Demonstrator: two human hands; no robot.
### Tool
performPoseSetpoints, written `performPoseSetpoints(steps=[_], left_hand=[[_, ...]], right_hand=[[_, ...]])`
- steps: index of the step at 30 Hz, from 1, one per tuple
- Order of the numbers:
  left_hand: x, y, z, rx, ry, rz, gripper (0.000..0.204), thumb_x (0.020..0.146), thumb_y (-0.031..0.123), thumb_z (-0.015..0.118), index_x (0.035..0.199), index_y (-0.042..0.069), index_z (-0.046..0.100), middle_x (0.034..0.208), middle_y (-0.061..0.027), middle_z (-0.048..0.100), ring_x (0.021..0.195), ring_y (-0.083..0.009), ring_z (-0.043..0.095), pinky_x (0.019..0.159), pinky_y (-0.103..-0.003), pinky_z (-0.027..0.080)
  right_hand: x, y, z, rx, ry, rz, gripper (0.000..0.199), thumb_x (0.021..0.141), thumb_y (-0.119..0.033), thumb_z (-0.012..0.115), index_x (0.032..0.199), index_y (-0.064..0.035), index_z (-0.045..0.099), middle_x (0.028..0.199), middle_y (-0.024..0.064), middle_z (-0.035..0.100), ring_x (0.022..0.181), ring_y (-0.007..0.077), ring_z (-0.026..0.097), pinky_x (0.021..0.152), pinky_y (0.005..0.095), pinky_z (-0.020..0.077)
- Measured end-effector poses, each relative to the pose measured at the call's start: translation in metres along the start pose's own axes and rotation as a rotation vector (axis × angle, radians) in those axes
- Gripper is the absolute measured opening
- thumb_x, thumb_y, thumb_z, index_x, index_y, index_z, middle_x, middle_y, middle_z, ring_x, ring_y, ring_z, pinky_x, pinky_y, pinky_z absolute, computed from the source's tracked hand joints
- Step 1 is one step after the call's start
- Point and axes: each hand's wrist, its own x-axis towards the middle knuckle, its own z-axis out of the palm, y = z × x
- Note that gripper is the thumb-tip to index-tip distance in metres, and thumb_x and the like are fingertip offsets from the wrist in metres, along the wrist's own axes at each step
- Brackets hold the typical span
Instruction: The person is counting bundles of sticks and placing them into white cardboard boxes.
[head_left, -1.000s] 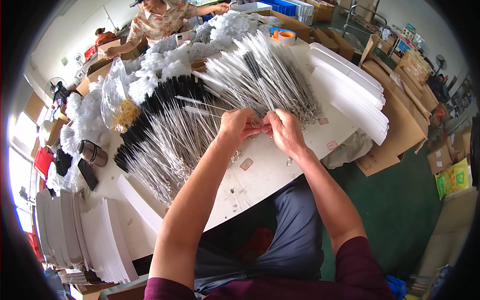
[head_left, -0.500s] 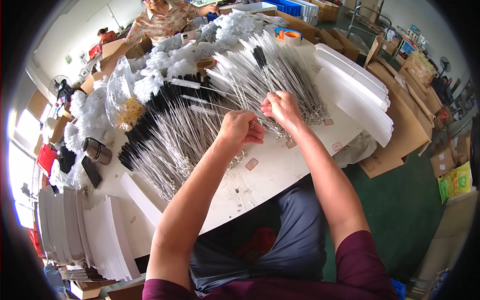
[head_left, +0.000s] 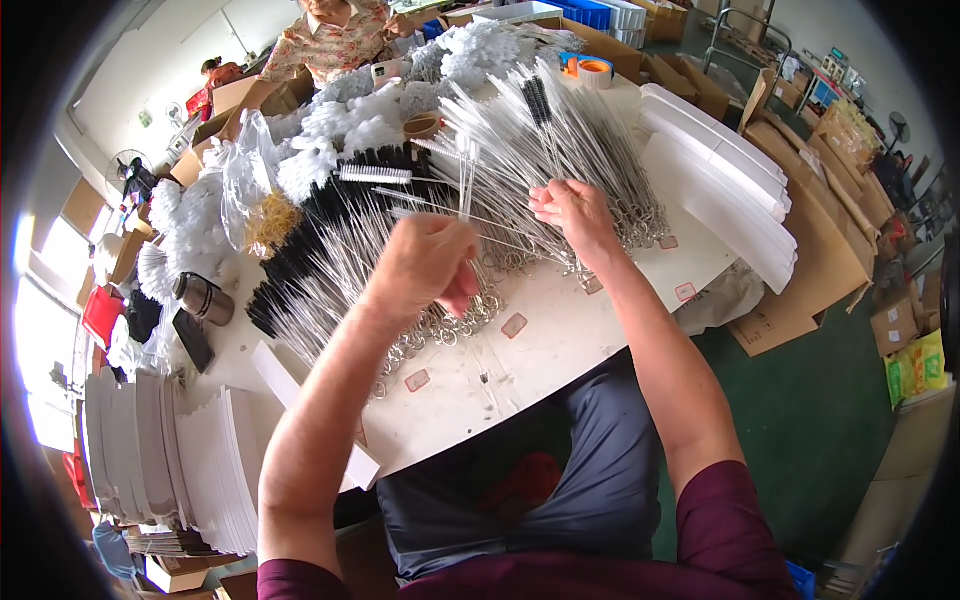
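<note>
A large fan of thin wire brushes with ring ends covers the table, black-bristled brushes (head_left: 330,200) on the left and white-bristled ones (head_left: 500,130) on the right. My left hand (head_left: 425,262), smeared by motion, is curled above the near ends of the black-bristled group. Blurred pale wire brushes (head_left: 467,185) rise from its fingers. At the near side of the white group, my right hand (head_left: 577,212) is closed in a pinch; whatever lies in its fingertips is hidden. A white-bristled brush (head_left: 376,175) lies crosswise over the black bristles.
White folded card sheets (head_left: 715,160) lie at the right, with more stacks (head_left: 215,460) at the lower left. A bag of yellow ties (head_left: 268,225), a flask (head_left: 203,298) and an orange tape roll (head_left: 594,70) sit around the brushes. Across the table is another person (head_left: 325,48).
My left hand has moved left, away from my right hand, with pale brushes now upright above it. My right hand stays pinched near the white brushes. The view has shifted slightly.
</note>
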Motion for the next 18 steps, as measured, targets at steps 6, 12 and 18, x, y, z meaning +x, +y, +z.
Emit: performPoseSetpoints(steps=[6,12,18], left_hand=[[-0.038,0.032,-0.063,0.370,0.071,0.053,0.033,0.097,0.013,0.055,0.068,0.001,0.061,0.053,-0.0082,0.061,0.041,-0.0138,0.060,0.035,-0.025,0.047],[-0.095,0.051,-0.139,0.348,0.220,0.051,0.032,0.094,0.018,0.057,0.067,0.000,0.056,0.053,-0.0101,0.057,0.039,-0.0186,0.056,0.035,-0.030,0.045],[-0.165,0.043,-0.194,0.181,0.314,0.112,0.029,0.091,0.015,0.056,0.066,0.001,0.053,0.057,-0.0101,0.056,0.039,-0.0203,0.056,0.035,-0.031,0.046]], right_hand=[[0.001,0.011,-0.002,-0.027,0.046,-0.045,0.034,0.105,-0.025,0.055,0.095,0.0050,0.066,0.104,0.0204,0.071,0.092,0.0256,0.072,0.084,0.0378,0.0605],[0.005,0.016,0.004,-0.046,0.074,-0.060,0.036,0.104,-0.025,0.055,0.095,0.0068,0.069,0.092,0.0158,0.074,0.083,0.0206,0.073,0.076,0.0333,0.0615],[0.003,0.013,0.003,-0.069,0.093,-0.053,0.033,0.101,-0.023,0.056,0.090,0.0057,0.067,0.094,0.0150,0.074,0.084,0.0207,0.073,0.076,0.0320,0.0608]])
